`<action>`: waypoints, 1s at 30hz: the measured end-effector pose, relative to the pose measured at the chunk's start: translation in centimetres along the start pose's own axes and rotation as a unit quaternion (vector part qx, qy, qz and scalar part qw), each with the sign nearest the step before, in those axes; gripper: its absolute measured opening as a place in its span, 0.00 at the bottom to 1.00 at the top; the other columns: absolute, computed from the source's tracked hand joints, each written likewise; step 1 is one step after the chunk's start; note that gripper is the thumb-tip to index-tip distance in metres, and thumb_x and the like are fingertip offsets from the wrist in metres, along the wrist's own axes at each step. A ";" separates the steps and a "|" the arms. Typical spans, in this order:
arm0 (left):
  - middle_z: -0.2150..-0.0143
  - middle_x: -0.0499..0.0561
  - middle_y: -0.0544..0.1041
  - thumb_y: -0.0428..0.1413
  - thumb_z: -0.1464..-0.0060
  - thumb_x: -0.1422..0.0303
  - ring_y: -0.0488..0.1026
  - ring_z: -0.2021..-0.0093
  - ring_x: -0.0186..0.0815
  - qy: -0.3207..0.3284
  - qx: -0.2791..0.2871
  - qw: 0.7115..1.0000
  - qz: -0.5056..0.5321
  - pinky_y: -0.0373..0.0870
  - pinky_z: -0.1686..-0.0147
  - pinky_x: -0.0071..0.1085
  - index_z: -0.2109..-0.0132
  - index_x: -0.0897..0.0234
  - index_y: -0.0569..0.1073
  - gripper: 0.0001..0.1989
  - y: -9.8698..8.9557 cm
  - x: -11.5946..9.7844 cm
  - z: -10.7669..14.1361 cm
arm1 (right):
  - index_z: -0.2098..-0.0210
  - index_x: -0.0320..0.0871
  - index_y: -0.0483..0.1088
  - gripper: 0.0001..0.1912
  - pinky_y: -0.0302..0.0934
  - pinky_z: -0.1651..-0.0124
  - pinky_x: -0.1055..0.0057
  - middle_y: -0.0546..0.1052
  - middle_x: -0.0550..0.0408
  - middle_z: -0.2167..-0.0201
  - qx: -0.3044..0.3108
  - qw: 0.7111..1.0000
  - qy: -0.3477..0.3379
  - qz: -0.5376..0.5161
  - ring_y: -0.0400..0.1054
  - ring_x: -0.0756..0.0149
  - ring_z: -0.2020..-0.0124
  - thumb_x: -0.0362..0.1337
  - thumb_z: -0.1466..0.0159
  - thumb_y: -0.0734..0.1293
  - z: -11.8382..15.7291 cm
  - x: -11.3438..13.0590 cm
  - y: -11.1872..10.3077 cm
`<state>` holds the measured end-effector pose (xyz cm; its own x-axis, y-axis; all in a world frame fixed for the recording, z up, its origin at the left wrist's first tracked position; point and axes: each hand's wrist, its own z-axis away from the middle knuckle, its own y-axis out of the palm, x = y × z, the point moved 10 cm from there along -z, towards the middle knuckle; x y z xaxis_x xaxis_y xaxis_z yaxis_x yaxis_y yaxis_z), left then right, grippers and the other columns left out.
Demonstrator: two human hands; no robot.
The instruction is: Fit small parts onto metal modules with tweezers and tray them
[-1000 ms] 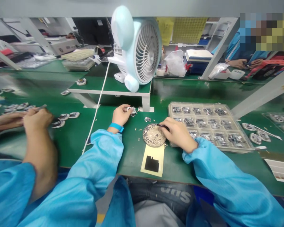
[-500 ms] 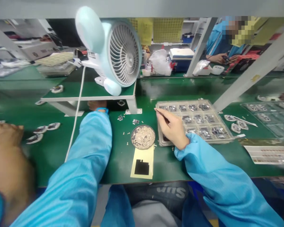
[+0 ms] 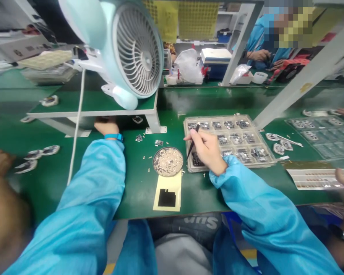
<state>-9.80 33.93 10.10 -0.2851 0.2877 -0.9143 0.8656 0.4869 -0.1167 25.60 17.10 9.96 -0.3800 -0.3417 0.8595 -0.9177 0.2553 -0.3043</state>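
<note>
Pinched between thumb and fingers, the right hand (image 3: 208, 147) holds a thin dark pair of tweezers (image 3: 192, 141) over the near-left part of a clear compartment tray (image 3: 263, 162); whether the tips carry anything is too small to tell. The left hand (image 3: 106, 125) reaches under the low white shelf (image 3: 91, 113) that bears the desk fan (image 3: 123, 46), and its fingers are hidden there, so I cannot tell if they are spread or closed on something. Small metal-and-dark parts (image 3: 228, 125) sit one per pocket in the tray — they look light, stiff and delicate, likely easy to flick away or bend, so a grip at the edge with the tweezers seems safer than bare fingers. The tray itself looks thin and flexible, and would probably be best lifted from two sides. Just left of the tray stands a round dish of tiny pale pieces (image 3: 168, 161), touching a yellow card with a black patch (image 3: 167, 193) — loose bits lie scattered on the green bench (image 3: 126, 191) around it and would be easy to brush off. A white cable (image 3: 75, 122) runs down beside the left sleeve. Another person's forearm (image 3: 2, 206) crowds the left edge, and a second tray (image 3: 321, 133) lies well apart at right.
</note>
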 end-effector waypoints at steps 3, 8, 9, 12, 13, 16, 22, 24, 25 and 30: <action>0.55 0.52 0.77 0.57 0.36 0.75 0.74 0.59 0.33 -0.072 -0.109 0.991 -0.015 0.76 0.57 0.31 0.47 0.74 0.71 0.12 -2.7 4.5 1.1 | 0.71 0.45 0.75 0.26 0.66 0.71 0.71 0.72 0.58 0.82 0.019 0.998 0.047 -0.026 0.69 0.69 0.78 0.56 0.28 0.60 0.2 -1.0 0.7; 0.56 0.53 0.80 0.59 0.41 0.75 0.76 0.66 0.29 -0.092 -0.087 0.990 0.059 0.73 0.70 0.24 0.45 0.69 0.72 0.16 -1.1 5.1 9.3 | 0.64 0.45 0.67 0.24 0.60 0.85 0.76 0.75 0.61 0.80 0.129 0.959 0.182 -0.177 0.67 0.72 0.85 0.61 0.37 0.68 1.2 -3.1 4.5; 0.53 0.55 0.80 0.61 0.42 0.73 0.78 0.63 0.32 -0.081 -0.036 0.991 0.102 0.73 0.70 0.25 0.44 0.67 0.73 0.19 0.1 4.0 11.2 | 0.63 0.45 0.66 0.24 0.61 0.85 0.77 0.75 0.61 0.79 0.141 0.954 0.190 -0.183 0.68 0.71 0.84 0.59 0.39 0.72 1.3 -3.1 4.9; 0.48 0.58 0.81 0.67 0.47 0.66 0.80 0.52 0.41 -0.052 0.145 0.972 0.179 0.79 0.59 0.33 0.42 0.64 0.74 0.26 3.6 -0.3 16.5 | 0.62 0.46 0.64 0.23 0.58 0.87 0.79 0.74 0.64 0.79 0.143 0.955 0.192 -0.177 0.67 0.73 0.84 0.53 0.42 0.76 1.6 -2.9 5.1; 0.47 0.58 0.80 0.69 0.49 0.64 0.80 0.50 0.42 -0.045 0.196 0.960 0.194 0.79 0.53 0.36 0.42 0.64 0.74 0.28 4.3 -1.5 17.9 | 0.62 0.47 0.63 0.22 0.57 0.87 0.80 0.72 0.66 0.81 0.135 0.957 0.186 -0.178 0.65 0.74 0.85 0.52 0.41 0.76 1.6 -2.8 4.9; 0.44 0.59 0.79 0.70 0.50 0.61 0.79 0.48 0.44 -0.039 0.305 0.930 0.204 0.78 0.49 0.41 0.42 0.62 0.76 0.29 5.4 -3.4 20.2 | 0.63 0.48 0.62 0.20 0.55 0.87 0.79 0.66 0.70 0.84 0.105 0.960 0.167 -0.198 0.60 0.75 0.87 0.49 0.39 0.75 1.5 -2.6 4.2; 0.46 0.59 0.80 0.68 0.47 0.58 0.80 0.50 0.46 -0.143 0.414 0.862 0.254 0.79 0.59 0.36 0.41 0.62 0.75 0.28 6.6 -3.0 21.8 | 0.62 0.47 0.66 0.16 0.63 0.84 0.75 0.75 0.63 0.77 0.090 0.956 0.144 -0.238 0.64 0.73 0.85 0.50 0.36 0.73 1.4 -2.4 3.8; 0.47 0.60 0.80 0.67 0.45 0.60 0.82 0.55 0.44 -0.222 0.429 0.831 0.277 0.76 0.67 0.31 0.38 0.61 0.72 0.29 7.1 -2.4 22.6 | 0.64 0.47 0.67 0.16 0.63 0.84 0.74 0.77 0.62 0.76 0.079 0.959 0.132 -0.239 0.65 0.73 0.85 0.50 0.36 0.73 1.3 -2.2 3.5; 0.47 0.59 0.80 0.66 0.44 0.60 0.82 0.58 0.42 -0.257 0.428 0.818 0.284 0.74 0.70 0.29 0.37 0.61 0.71 0.29 7.2 -2.1 23.0 | 0.64 0.47 0.67 0.16 0.63 0.84 0.74 0.77 0.61 0.76 0.071 0.961 0.129 -0.236 0.65 0.73 0.85 0.50 0.36 0.73 1.3 -2.1 3.3; 0.59 0.54 0.82 0.63 0.42 0.57 0.77 0.69 0.33 -0.328 0.382 0.822 0.266 0.72 0.74 0.27 0.51 0.61 0.76 0.16 6.7 -0.7 23.4 | 0.64 0.46 0.68 0.17 0.59 0.84 0.76 0.76 0.61 0.78 0.067 0.965 0.151 -0.205 0.64 0.74 0.86 0.50 0.38 0.74 1.4 -2.0 3.5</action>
<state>5.76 17.72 0.87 0.2835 -0.3353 -0.8984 0.8738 -0.2955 0.3861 22.99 17.45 6.63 0.0511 -0.1044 0.9932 -0.9981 0.0276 0.0542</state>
